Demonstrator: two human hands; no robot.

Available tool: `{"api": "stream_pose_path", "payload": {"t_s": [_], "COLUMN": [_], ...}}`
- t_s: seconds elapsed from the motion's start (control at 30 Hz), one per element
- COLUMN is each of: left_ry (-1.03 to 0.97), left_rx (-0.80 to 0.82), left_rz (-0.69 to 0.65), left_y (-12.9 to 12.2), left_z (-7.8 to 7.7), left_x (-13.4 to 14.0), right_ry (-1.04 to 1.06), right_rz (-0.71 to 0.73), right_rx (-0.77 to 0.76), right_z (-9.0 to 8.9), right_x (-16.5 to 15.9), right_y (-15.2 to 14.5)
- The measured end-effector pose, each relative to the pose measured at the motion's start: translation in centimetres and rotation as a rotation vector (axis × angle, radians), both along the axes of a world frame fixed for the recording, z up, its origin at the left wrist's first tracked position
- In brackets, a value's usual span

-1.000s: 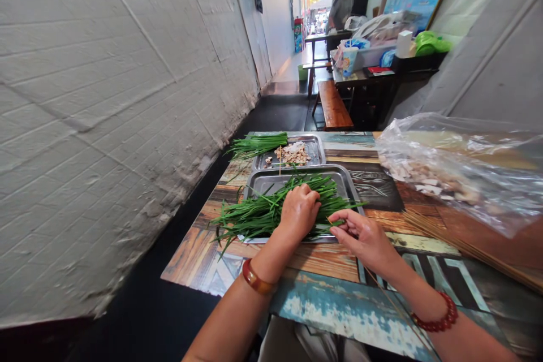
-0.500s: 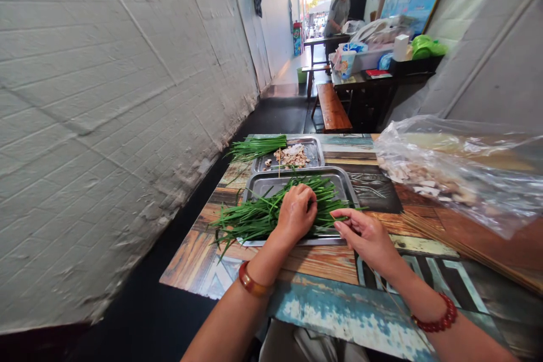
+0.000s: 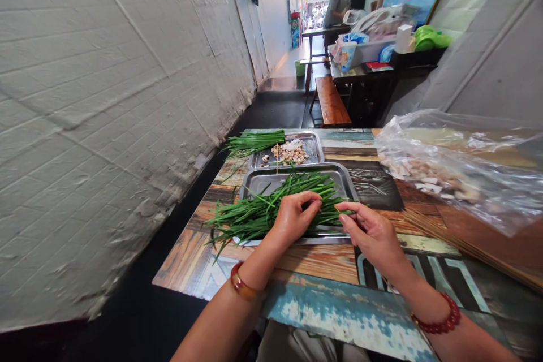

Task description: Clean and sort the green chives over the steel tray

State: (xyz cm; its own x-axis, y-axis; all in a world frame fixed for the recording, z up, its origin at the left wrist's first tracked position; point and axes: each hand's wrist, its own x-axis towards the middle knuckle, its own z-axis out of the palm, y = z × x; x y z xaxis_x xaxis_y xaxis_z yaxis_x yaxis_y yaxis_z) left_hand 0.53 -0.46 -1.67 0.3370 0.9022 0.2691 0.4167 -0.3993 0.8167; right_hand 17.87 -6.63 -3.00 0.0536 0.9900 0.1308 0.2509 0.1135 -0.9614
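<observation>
A heap of green chives (image 3: 254, 215) lies across the near metal tray (image 3: 344, 178), its leafy ends hanging over the left edge. Over the heap, my left hand (image 3: 297, 216) has thumb and fingers pinched together; whatever is between them is too small to make out. To its right, my right hand (image 3: 373, 235) is closed on a thin wooden skewer (image 3: 409, 314). The skewer's tip shows by the fingertips and its tail runs back under the wrist. The two hands are a short gap apart.
A second tray (image 3: 316, 150) behind holds more chives (image 3: 257, 141), chopped mushroom pieces (image 3: 292, 151) and an upright-looking skewer. At right lie a clear plastic bag (image 3: 458, 164) of pieces and a bundle of skewers (image 3: 470, 249). A bench (image 3: 333, 102) and a person (image 3: 339, 3) are beyond.
My left hand has turned and its pinched fingertips have come into sight, closer to my right hand. My right hand has shifted slightly right, still with the skewer. The view has tilted slightly.
</observation>
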Motion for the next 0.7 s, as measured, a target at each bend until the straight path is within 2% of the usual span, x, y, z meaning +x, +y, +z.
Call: {"api": "stream_pose_path", "payload": {"t_s": [0.2, 0.27, 0.5, 0.7], "left_ry": [-0.004, 0.008, -0.026, -0.041], "left_rx": [0.23, 0.258, 0.1, 0.048], "left_rz": [0.02, 0.028, -0.014, -0.009], "left_y": [0.22, 0.23, -0.16, -0.3], "left_z": [-0.05, -0.05, 0.15, 0.69], "left_x": [-0.07, -0.11, 0.06, 0.32], "right_ry": [-0.006, -0.01, -0.013, -0.007], "right_rz": [-0.001, 0.001, 0.013, 0.018], "right_rx": [0.002, 0.009, 0.02, 0.031], "right_z": [-0.11, -0.02, 0.02, -0.14], "right_x": [-0.01, -0.04, -0.03, -0.09], "right_y": [0.03, 0.04, -0.03, 0.07]}}
